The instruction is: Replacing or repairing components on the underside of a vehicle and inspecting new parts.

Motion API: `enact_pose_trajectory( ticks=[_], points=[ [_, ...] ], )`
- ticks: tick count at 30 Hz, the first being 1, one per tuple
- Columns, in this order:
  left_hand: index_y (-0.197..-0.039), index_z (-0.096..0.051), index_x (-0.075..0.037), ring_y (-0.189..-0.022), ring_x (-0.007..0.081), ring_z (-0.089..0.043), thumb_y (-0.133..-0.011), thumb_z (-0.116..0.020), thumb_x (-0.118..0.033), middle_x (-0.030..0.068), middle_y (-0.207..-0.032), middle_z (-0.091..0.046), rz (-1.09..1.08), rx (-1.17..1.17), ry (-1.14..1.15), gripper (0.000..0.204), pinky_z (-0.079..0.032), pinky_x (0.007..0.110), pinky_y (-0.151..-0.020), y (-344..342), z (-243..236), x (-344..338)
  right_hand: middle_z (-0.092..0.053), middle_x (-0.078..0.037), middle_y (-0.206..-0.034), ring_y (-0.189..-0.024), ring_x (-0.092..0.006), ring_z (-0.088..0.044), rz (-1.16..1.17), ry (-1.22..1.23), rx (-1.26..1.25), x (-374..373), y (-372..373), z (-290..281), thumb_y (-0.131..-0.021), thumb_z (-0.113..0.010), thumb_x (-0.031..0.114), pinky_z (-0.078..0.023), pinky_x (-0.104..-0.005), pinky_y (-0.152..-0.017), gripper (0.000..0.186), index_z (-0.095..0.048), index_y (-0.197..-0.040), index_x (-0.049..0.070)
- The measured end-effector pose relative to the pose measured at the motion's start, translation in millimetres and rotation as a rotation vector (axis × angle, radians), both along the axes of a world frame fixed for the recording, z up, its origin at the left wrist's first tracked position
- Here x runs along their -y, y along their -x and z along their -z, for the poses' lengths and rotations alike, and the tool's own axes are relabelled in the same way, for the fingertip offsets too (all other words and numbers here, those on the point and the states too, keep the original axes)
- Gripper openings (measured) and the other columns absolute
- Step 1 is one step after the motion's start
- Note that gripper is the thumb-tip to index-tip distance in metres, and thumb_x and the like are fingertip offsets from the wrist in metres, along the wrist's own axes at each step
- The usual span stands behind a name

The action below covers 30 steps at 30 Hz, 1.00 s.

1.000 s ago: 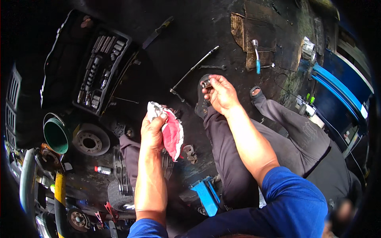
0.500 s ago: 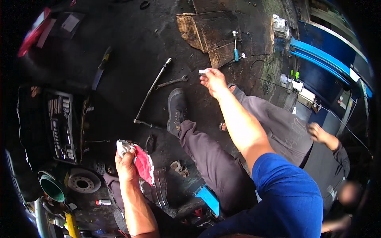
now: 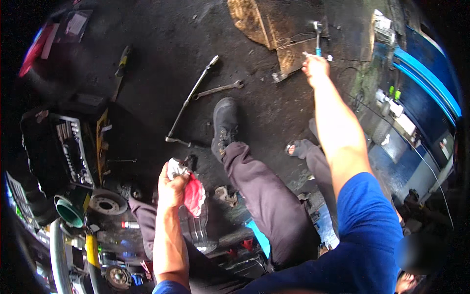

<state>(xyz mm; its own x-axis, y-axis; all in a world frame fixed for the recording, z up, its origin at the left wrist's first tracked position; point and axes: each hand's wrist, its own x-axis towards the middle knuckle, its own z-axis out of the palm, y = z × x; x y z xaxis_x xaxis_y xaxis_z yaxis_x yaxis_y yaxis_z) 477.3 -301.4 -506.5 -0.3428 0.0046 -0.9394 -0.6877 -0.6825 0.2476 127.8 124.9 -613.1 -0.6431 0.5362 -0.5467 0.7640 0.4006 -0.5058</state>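
Your left hand (image 3: 171, 190) is closed around a red and white cloth (image 3: 194, 196); the pale, bunched part of it stands up above your thumb, and the red part hangs down on the right side of your hand. Your right hand (image 3: 317, 69) is stretched far forward, and its fingers are at the lower end of the blue handle of a ratchet (image 3: 318, 40). I cannot tell whether these fingers are grasping the handle or only reaching to it. A small pale piece (image 3: 306, 54) shows at the fingertips, too small to be named with certainty. The ratchet lies on brown cardboard (image 3: 293, 29), its metal head pointing away from you.

Between your two hands, on the dark floor (image 3: 156, 54), a long metal bar (image 3: 188, 98) lies slanting, and a wrench (image 3: 218, 90) is just beside it, on its right. Your dark shoe (image 3: 224, 120) is placed near these tools. To the right of your leg (image 3: 264, 191) shows another person's foot (image 3: 292, 148).

Farther to the left, sockets (image 3: 73, 152) sit in an open dark case (image 3: 41, 152). Below it are a round metal wheel part (image 3: 108, 202) and, beside this, a green bucket (image 3: 68, 211). At the far right stands a blue frame (image 3: 426, 81).
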Motion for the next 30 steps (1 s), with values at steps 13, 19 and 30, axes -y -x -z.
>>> enact_pose_trajectory(
  ticks=[13, 19, 30],
  points=[
    [-0.090, -0.061, -0.001, -0.071, 0.0209, -0.062, -0.086, -0.062, -0.020, 0.0139, -0.079, -0.064, -0.573, -0.253, -0.465, 0.019, -0.052, 0.035, -0.070, -3, -35, 6, -0.050, -0.013, -0.136, -0.124, -0.0197, -0.048, -0.755, 0.616, 0.477, 242, -250, -86, -0.094, -0.061, 0.023, -0.040, -0.0350, -0.104, 0.062, -0.032, -0.144, 0.002],
    [-0.139, -0.035, 0.000, -0.112, 0.0203, -0.052, -0.093, -0.057, -0.021, 0.0122, -0.126, -0.051, -0.517, -0.212, 0.172, 0.055, -0.041, 0.033, -0.098, -47, -26, 20, -0.017, -0.015, -0.156, -0.144, -0.0212, -0.016, -0.417, 1.034, 0.315, 381, -341, -145, -0.103, -0.028, 0.043, -0.014, -0.0341, -0.117, 0.063, -0.008, -0.152, 0.009],
    [-0.118, -0.056, 0.003, -0.089, 0.0208, -0.065, -0.094, -0.055, -0.012, 0.0120, -0.107, -0.065, -0.666, -0.378, -0.085, 0.028, -0.053, 0.031, -0.081, -91, -34, 91, 0.012, -0.021, -0.156, -0.144, -0.0390, 0.012, -1.504, 0.496, 0.134, 412, -349, -195, -0.080, -0.026, 0.083, 0.002, -0.0604, -0.112, 0.110, 0.004, -0.150, 0.003]
  ],
)
